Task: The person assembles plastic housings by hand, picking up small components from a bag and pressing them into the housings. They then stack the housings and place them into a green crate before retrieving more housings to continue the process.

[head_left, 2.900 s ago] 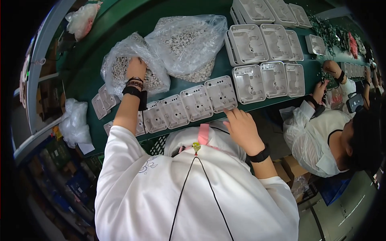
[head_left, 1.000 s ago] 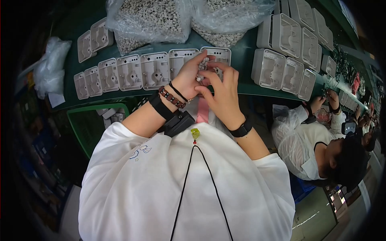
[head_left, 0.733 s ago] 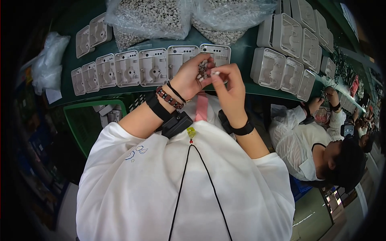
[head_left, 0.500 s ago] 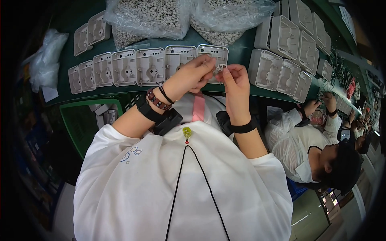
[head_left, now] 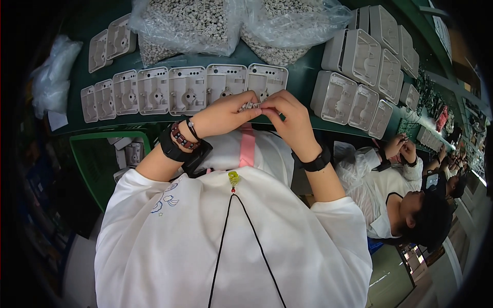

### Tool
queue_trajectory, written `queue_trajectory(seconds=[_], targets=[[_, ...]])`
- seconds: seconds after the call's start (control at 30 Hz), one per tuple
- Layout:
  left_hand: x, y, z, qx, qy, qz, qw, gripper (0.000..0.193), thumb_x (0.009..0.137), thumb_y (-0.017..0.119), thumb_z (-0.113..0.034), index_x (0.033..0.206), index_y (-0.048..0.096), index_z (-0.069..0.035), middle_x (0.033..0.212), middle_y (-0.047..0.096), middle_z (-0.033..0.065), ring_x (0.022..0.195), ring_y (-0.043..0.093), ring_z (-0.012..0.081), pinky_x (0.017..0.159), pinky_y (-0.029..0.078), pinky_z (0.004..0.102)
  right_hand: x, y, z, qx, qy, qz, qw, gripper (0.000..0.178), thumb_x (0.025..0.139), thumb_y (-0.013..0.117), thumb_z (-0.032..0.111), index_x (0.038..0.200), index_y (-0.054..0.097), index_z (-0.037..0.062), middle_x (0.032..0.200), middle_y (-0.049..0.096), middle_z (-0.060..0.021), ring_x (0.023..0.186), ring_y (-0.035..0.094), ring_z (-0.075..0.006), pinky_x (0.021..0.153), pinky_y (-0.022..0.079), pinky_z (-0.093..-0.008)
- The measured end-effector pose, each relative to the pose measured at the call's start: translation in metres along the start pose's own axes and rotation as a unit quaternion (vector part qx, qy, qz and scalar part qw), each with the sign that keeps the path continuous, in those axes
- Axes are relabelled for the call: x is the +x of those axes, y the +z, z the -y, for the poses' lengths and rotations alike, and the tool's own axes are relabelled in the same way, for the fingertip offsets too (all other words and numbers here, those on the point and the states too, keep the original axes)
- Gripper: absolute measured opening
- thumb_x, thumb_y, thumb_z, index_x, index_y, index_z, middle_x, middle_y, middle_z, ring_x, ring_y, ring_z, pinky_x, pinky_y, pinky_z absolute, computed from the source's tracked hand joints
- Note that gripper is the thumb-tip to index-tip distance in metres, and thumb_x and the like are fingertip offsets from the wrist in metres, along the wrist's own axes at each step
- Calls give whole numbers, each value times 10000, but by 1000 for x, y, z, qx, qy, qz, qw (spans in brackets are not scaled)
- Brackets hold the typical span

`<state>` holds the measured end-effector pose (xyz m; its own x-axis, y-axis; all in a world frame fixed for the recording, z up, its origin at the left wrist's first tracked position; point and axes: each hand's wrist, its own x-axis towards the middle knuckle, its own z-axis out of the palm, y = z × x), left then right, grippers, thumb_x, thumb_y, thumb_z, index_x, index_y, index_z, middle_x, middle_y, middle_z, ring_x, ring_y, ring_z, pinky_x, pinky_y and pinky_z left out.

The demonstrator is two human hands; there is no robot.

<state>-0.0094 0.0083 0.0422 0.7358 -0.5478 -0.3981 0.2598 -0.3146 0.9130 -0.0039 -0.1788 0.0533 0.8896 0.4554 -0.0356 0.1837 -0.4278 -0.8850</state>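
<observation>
My left hand is curled around several small light-grey plastic parts, which show between its thumb and fingers. From the right, my right hand reaches over with thumb and index finger pinched at the edge of these parts, gripping one of them; the exact shape is too small to tell. Both hands are in front of a row of open grey plastic housings, close to its right end. They partly cover the lower ends of the last housings.
Clear bags of small grey parts lie behind the row. Stacked housings stand at the right, two more at the far left. A green crate holding housings is below the table's left edge. At right sits another person.
My hands have come down and left, away from the last housing, and closed together. The small part held up at the right fingertips no longer shows there; several parts now show in the left hand.
</observation>
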Motion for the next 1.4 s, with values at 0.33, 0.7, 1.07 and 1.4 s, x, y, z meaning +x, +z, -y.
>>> queue_trajectory(seconds=[0.33, 0.7, 1.07, 1.4], targets=[[-18, -8, 30, -17, 16, -33, 999, 280, 853, 519, -283, 965, 472, -31, 805, 544, 114, 697, 505, 203, 635, 406, 302, 27, 15, 7, -185, -147, 102, 966, 76, 671, 627, 84, 726, 575, 91, 771, 548, -27, 685, 551, -221, 579, 413, -319], [-42, -49, 40, -287, -152, -215, 921, 167, 891, 482, -236, 960, 484, -83, 696, 456, -24, 496, 368, 31, 422, 289, 197, 48, 9, -82, -425, -77, -57, 900, 92, 633, 660, 135, 699, 596, 125, 848, 537, -8, 762, 501, -209, 620, 370, -320], [-54, -64, 26, -520, -93, -192, 827, 256, 916, 420, -303, 1002, 462, -66, 682, 331, -67, 465, 234, 6, 379, 178, 158, 60, 19, -99, -480, -141, -13, 866, 105, 606, 628, 124, 709, 613, 131, 1022, 517, -13, 923, 468, -232, 748, 370, -346], [-52, -56, 17, -675, -83, -91, 728, 274, 915, 412, -328, 975, 455, -65, 697, 341, -56, 467, 240, 14, 384, 191, 160, 33, 37, 4, -310, -51, -100, 944, 250, 672, 661, 132, 919, 635, 157, 1116, 443, -115, 1000, 404, -298, 847, 328, -372]])
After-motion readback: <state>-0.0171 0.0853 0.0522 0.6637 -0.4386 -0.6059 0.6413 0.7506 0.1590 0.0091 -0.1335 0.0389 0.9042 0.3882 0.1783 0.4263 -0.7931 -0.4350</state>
